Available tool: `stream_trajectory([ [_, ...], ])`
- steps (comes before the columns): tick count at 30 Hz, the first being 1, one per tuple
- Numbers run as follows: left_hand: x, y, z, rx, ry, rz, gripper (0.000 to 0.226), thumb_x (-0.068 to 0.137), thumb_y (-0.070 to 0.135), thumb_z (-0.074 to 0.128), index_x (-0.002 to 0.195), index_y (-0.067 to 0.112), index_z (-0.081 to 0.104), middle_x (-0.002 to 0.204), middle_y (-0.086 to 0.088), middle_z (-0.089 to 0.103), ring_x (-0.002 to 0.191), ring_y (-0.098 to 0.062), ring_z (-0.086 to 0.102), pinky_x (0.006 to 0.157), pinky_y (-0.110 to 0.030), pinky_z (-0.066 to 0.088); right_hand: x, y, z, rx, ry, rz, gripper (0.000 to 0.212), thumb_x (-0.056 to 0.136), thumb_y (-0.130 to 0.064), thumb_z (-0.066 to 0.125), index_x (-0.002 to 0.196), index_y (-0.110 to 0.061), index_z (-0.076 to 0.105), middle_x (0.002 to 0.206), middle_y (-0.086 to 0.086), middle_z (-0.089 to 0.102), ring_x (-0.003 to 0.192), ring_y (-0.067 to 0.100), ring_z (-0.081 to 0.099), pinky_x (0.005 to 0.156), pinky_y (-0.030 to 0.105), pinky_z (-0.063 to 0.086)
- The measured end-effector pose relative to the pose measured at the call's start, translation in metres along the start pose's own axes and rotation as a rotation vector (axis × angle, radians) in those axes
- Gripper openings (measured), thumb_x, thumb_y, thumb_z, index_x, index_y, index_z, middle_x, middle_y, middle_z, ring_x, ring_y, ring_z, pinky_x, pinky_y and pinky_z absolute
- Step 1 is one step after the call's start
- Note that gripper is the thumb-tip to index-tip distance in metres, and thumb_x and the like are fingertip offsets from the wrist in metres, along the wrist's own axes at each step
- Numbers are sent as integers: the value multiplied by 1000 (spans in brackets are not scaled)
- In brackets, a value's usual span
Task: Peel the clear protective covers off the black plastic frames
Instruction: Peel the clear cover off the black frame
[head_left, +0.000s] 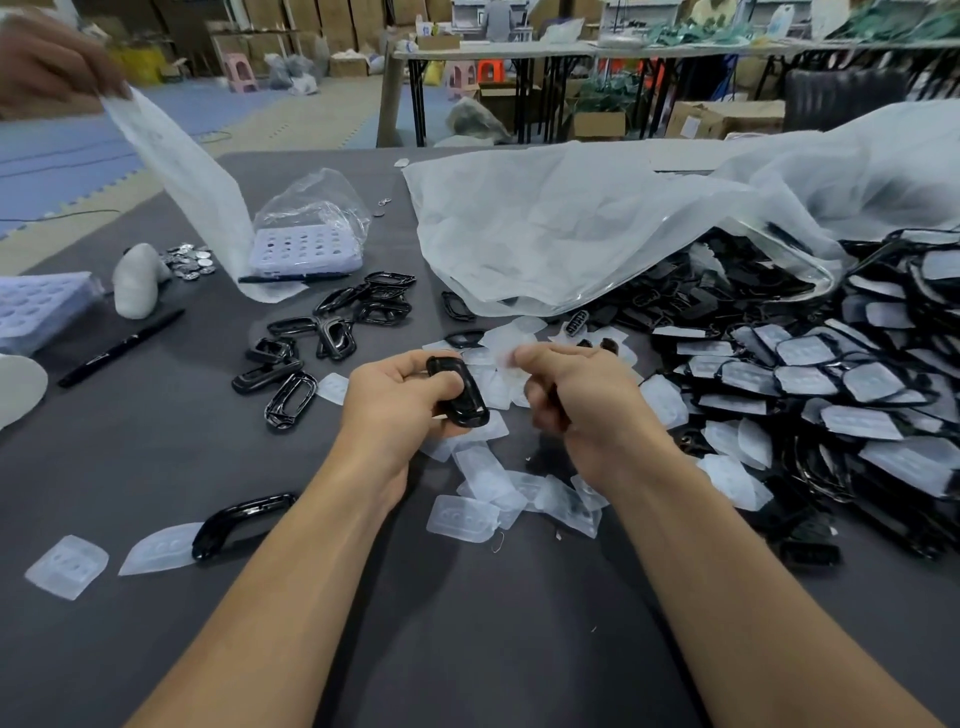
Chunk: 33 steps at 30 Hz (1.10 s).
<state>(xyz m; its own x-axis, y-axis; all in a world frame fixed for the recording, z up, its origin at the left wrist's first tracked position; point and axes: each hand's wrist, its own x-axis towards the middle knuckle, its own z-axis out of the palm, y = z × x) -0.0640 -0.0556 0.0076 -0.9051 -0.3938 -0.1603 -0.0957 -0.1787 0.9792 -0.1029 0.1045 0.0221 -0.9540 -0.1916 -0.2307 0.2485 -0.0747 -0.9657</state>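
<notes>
Black frame (460, 400) is gripped in the left hand (400, 400), fingers and thumb curled round its rim. It hangs just above the counter (467, 623) in front of the person, likely so it holds steady while the film comes away. The right hand (576, 400) is just beside it, thumb and forefinger pinched on what looks like a clear cover (506, 356), though that spot is blurred. Held by its edge like this, it can be pulled free. Loose covers (483, 499) lie scattered under and around both hands, seemingly dropped where the peeling happens. Bare frames (332, 332) are grouped to the left, apart from the heap of covered frames (831, 374) on the right. The heap spills from a big plastic bag (597, 223) within easy reach. That split seems to keep done and undone apart. Much of the heap is not yet peeled.
</notes>
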Motion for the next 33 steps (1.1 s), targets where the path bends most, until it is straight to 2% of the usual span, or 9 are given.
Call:
stream_trajectory([
  [6, -3, -1, 0, 26, -24, 33, 26, 89, -12, 68, 83, 12, 78, 69, -4, 75, 60, -15, 72, 50, -27, 58, -2, -1, -1, 50, -38, 26, 14, 93, -14, 67, 83, -8, 75, 66, 6, 71, 49, 13, 47, 47, 21, 37],
  [12, -2, 0, 0, 32, -48, 40, 28, 88, -11, 68, 83, 13, 80, 73, -7, 75, 63, -19, 73, 51, -28, 59, 2, -2, 1, 175, -13, 30, 34, 100, -35, 63, 83, -7, 71, 68, 11, 72, 53, 16, 55, 58, 25, 44],
  [15, -2, 0, 2, 47, -80, 32, 26, 87, -12, 68, 86, 11, 80, 76, -8, 76, 65, -20, 74, 52, -30, 60, 2, -1, 0, 78, -32, -47, 12, 87, -6, 72, 80, -14, 79, 69, 8, 70, 62, 16, 56, 63, 26, 46],
  [18, -3, 0, 3, 22, -86, 14, 25, 87, -12, 68, 86, 10, 81, 76, -10, 76, 64, -22, 74, 51, -31, 60, 0, 2, 1, 52, -52, -106, 34, 79, 7, 73, 104, -16, 75, 75, 11, 68, 59, 11, 55, 61, 22, 46],
  [19, -4, 0, 3, 15, -86, 10, 24, 88, -11, 67, 87, 9, 81, 77, -11, 76, 65, -23, 74, 52, -31, 60, 0, 2, 2, 39, -49, -133, 34, 80, 7, 73, 105, -16, 73, 74, 10, 69, 57, 10, 55, 58, 20, 45],
  [24, -6, -2, 4, 2, -80, 1, 20, 93, -5, 67, 93, 9, 82, 82, -11, 76, 68, -21, 73, 52, -30, 60, -2, 6, 4, -124, 76, -283, 17, 75, -2, 82, 70, -17, 76, 70, 2, 74, 56, 11, 60, 56, 21, 49],
  [28, -2, -4, 6, -2, -38, -5, 21, 94, -4, 66, 93, 10, 81, 89, -14, 79, 73, -23, 76, 55, -32, 61, -3, 8, 5, -265, 190, -407, 16, 77, -14, 86, 70, -27, 79, 71, -7, 77, 67, 9, 73, 66, 23, 58],
  [31, -2, -4, 6, -19, -32, -14, 23, 93, -6, 65, 92, 11, 81, 89, -14, 80, 74, -23, 77, 55, -31, 61, -6, 10, 8, -436, 309, -554, 12, 80, -20, 85, 72, -26, 78, 64, -13, 73, 63, 4, 70, 64, 21, 57],
  [33, -2, -4, 7, -18, -61, -3, 27, 91, -9, 62, 95, 11, 81, 89, -12, 80, 74, -21, 77, 54, -28, 60, -9, 11, 12, -615, 364, -651, 7, 81, -23, 83, 77, -26, 79, 63, -12, 70, 63, 8, 67, 64, 27, 56],
])
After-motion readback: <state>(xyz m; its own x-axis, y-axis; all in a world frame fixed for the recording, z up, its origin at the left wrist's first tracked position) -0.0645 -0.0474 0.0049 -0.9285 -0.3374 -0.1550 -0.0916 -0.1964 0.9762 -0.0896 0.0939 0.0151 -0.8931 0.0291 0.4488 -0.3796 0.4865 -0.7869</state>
